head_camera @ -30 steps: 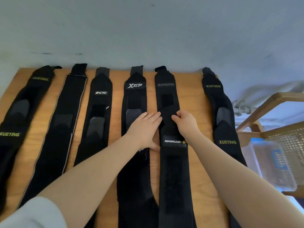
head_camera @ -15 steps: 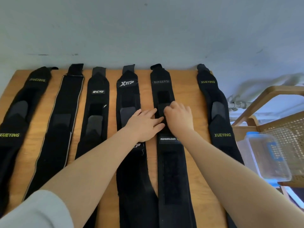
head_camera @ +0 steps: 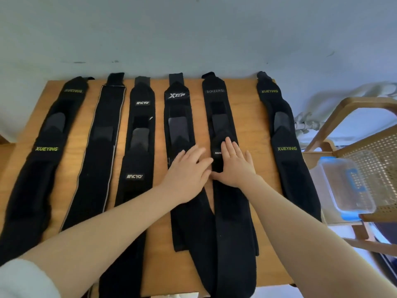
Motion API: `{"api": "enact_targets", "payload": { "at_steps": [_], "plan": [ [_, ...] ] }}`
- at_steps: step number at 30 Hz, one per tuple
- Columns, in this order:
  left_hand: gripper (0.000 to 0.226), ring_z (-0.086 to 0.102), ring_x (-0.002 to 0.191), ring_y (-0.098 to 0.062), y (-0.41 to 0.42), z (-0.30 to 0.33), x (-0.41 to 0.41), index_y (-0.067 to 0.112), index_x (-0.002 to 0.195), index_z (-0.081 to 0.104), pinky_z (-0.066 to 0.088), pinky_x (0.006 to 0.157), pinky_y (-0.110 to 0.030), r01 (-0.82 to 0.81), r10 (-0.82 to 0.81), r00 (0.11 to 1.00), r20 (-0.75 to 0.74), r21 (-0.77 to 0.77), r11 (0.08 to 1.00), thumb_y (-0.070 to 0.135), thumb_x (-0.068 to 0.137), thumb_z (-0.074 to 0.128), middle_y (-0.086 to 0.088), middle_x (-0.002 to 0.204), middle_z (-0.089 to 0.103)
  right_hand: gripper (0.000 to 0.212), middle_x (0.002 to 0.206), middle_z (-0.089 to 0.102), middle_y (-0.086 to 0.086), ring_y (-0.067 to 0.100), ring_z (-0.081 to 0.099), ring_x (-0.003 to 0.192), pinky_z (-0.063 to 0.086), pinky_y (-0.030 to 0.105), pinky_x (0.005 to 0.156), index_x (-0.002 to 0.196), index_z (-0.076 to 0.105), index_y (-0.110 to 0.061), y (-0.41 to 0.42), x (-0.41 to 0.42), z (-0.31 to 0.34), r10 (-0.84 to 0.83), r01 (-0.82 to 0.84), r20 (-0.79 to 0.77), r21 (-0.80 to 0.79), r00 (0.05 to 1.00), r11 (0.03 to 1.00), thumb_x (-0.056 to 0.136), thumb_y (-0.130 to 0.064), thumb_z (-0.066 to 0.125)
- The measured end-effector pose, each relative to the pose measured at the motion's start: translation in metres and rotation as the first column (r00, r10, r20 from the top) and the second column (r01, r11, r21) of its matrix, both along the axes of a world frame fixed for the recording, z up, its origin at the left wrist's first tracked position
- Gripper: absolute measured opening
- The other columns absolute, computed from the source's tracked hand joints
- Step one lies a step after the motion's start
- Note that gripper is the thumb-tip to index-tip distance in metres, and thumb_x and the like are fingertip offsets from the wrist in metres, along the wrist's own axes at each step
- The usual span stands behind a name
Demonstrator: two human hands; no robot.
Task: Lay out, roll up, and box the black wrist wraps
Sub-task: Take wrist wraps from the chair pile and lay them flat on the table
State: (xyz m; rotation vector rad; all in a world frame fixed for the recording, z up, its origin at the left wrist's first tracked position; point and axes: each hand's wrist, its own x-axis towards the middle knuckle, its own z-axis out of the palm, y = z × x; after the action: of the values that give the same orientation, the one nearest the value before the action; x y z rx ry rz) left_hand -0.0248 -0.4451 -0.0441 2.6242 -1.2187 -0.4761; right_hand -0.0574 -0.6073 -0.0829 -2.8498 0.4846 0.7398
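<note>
A: While both hands sit flat mid-table, status on the wraps?

B: Six wrist wraps lie lengthwise on the wooden table (head_camera: 247,117), side by side. From 9 o'clock to 3 o'clock: first wrap (head_camera: 46,160), grey-edged wrap (head_camera: 96,160), third wrap (head_camera: 137,160), fourth wrap (head_camera: 178,117), fifth wrap (head_camera: 219,110), sixth wrap (head_camera: 285,160).

A: Hands?

B: Left hand (head_camera: 189,173) has fingers straight and slightly spread, pressing flat on the fourth wrap. Right hand (head_camera: 235,166) has fingers straight and close together, palm down on the fifth wrap, covering part of its white label. Neither pinches or curls round anything.

A: Overlaps?

B: Toward 6 o'clock the fourth and fifth wraps' tails converge and touch. The others lie apart.

A: Progress?

B: Layout looks nearly done; I read this as smoothing the fifth wrap. No wrap shows a rolled end, so rolling isn't started. Clear plastic box (head_camera: 345,183) with blue latch sits at 3 o'clock on the wicker chair (head_camera: 378,145), off the table, no wraps visible inside.

A: So remaining?

B: Roll all six, box all six.
</note>
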Motion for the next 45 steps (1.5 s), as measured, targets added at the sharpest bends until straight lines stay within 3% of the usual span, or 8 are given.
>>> {"api": "enact_targets", "payload": {
  "at_steps": [5, 8, 14, 20, 26, 32, 37, 45],
  "plan": [
    [0.050, -0.006, 0.146, -0.026, 0.043, 0.001, -0.048, 0.032, 0.149, 0.020, -0.005, 0.116, -0.041, 0.193, -0.203, 0.978, 0.047, 0.150, 0.970, 0.034, 0.101, 0.035, -0.005, 0.159, -0.006, 0.091, 0.159, -0.013, 0.007, 0.027, -0.004, 0.147, 0.008, 0.050, 0.118, 0.151, -0.008, -0.023, 0.032, -0.037, 0.031, -0.028, 0.045, 0.237, -0.067, 0.971, 0.997, 0.090, -0.056, 0.049],
    [0.047, -0.004, 0.146, -0.027, 0.048, -0.005, -0.063, 0.023, 0.148, 0.027, -0.004, 0.116, -0.039, 0.277, -0.297, 0.943, 0.148, 0.140, 0.951, 0.026, 0.102, 0.035, -0.008, 0.159, -0.003, 0.061, 0.157, 0.012, 0.008, 0.025, 0.019, 0.142, 0.028, 0.038, 0.110, 0.146, 0.025, -0.018, 0.076, -0.098, 0.048, -0.180, 0.180, 0.397, 0.036, 0.900, 0.983, 0.095, -0.041, 0.047],
    [0.042, 0.040, 0.115, -0.026, 0.057, -0.027, -0.099, 0.015, 0.141, 0.034, 0.048, 0.080, -0.038, 0.356, -0.359, 0.933, -0.024, 0.203, 0.912, 0.017, 0.100, 0.038, -0.009, 0.140, 0.033, 0.062, 0.130, 0.037, 0.002, 0.022, 0.040, 0.117, 0.044, 0.033, 0.089, 0.118, 0.040, -0.017, 0.115, -0.182, 0.025, -0.339, 0.350, 0.158, -0.048, 0.927, 0.935, 0.081, -0.064, 0.054],
    [0.049, 0.034, 0.120, -0.028, 0.059, -0.027, -0.114, 0.026, 0.149, 0.015, 0.043, 0.075, -0.033, 0.353, -0.372, 0.928, 0.026, 0.265, 0.897, 0.036, 0.103, 0.029, -0.010, 0.144, 0.024, 0.060, 0.133, 0.030, 0.002, 0.024, 0.029, 0.125, 0.046, 0.032, 0.085, 0.123, 0.036, -0.017, 0.116, -0.191, 0.012, -0.480, 0.463, 0.139, 0.140, 0.866, 0.875, 0.078, -0.044, 0.065],
    [0.052, 0.034, 0.113, -0.035, 0.038, -0.023, -0.123, 0.045, 0.147, 0.002, 0.036, 0.070, -0.032, 0.353, -0.381, 0.925, 0.003, 0.365, 0.861, 0.050, 0.100, 0.024, -0.014, 0.139, 0.022, 0.039, 0.114, 0.058, -0.002, 0.015, 0.052, 0.099, 0.042, 0.026, 0.079, 0.125, 0.056, -0.024, 0.070, -0.188, 0.049, -0.555, 0.507, -0.050, 0.482, 0.830, 0.715, 0.087, -0.032, 0.055],
    [0.048, 0.031, 0.120, -0.038, 0.032, -0.018, -0.118, 0.039, 0.144, 0.023, 0.040, 0.077, -0.037, 0.389, -0.393, 0.917, -0.073, 0.389, 0.835, 0.052, 0.098, 0.028, -0.015, 0.142, 0.020, 0.049, 0.115, 0.060, -0.001, 0.018, 0.055, 0.104, 0.049, 0.037, 0.091, 0.131, 0.053, -0.028, 0.073, -0.185, 0.048, -0.352, 0.356, -0.056, 0.205, 0.934, 0.912, 0.086, -0.048, 0.053],
    [0.045, 0.030, 0.127, -0.035, 0.064, -0.015, -0.111, 0.036, 0.143, 0.027, 0.044, 0.091, -0.039, 0.506, -0.535, 0.844, -0.040, 0.391, 0.769, 0.048, 0.099, 0.030, -0.014, 0.146, 0.019, 0.066, 0.148, 0.026, 0.000, 0.024, 0.032, 0.132, 0.041, 0.038, 0.102, 0.146, 0.034, -0.030, 0.080, -0.187, 0.038, -0.296, 0.313, -0.114, 0.183, 0.948, 0.932, 0.087, -0.052, 0.055],
    [0.059, 0.049, 0.109, -0.021, 0.079, -0.015, -0.098, 0.026, 0.150, 0.009, 0.042, 0.071, -0.029, 0.424, -0.457, 0.877, 0.146, 0.211, 0.881, 0.045, 0.099, 0.034, -0.006, 0.130, 0.043, 0.076, 0.148, 0.029, 0.006, 0.029, 0.033, 0.132, 0.040, 0.046, 0.101, 0.145, 0.032, -0.025, 0.087, -0.174, 0.038, -0.259, 0.266, -0.140, 0.034, 0.956, 0.963, 0.085, -0.069, 0.044]
  ]
}}
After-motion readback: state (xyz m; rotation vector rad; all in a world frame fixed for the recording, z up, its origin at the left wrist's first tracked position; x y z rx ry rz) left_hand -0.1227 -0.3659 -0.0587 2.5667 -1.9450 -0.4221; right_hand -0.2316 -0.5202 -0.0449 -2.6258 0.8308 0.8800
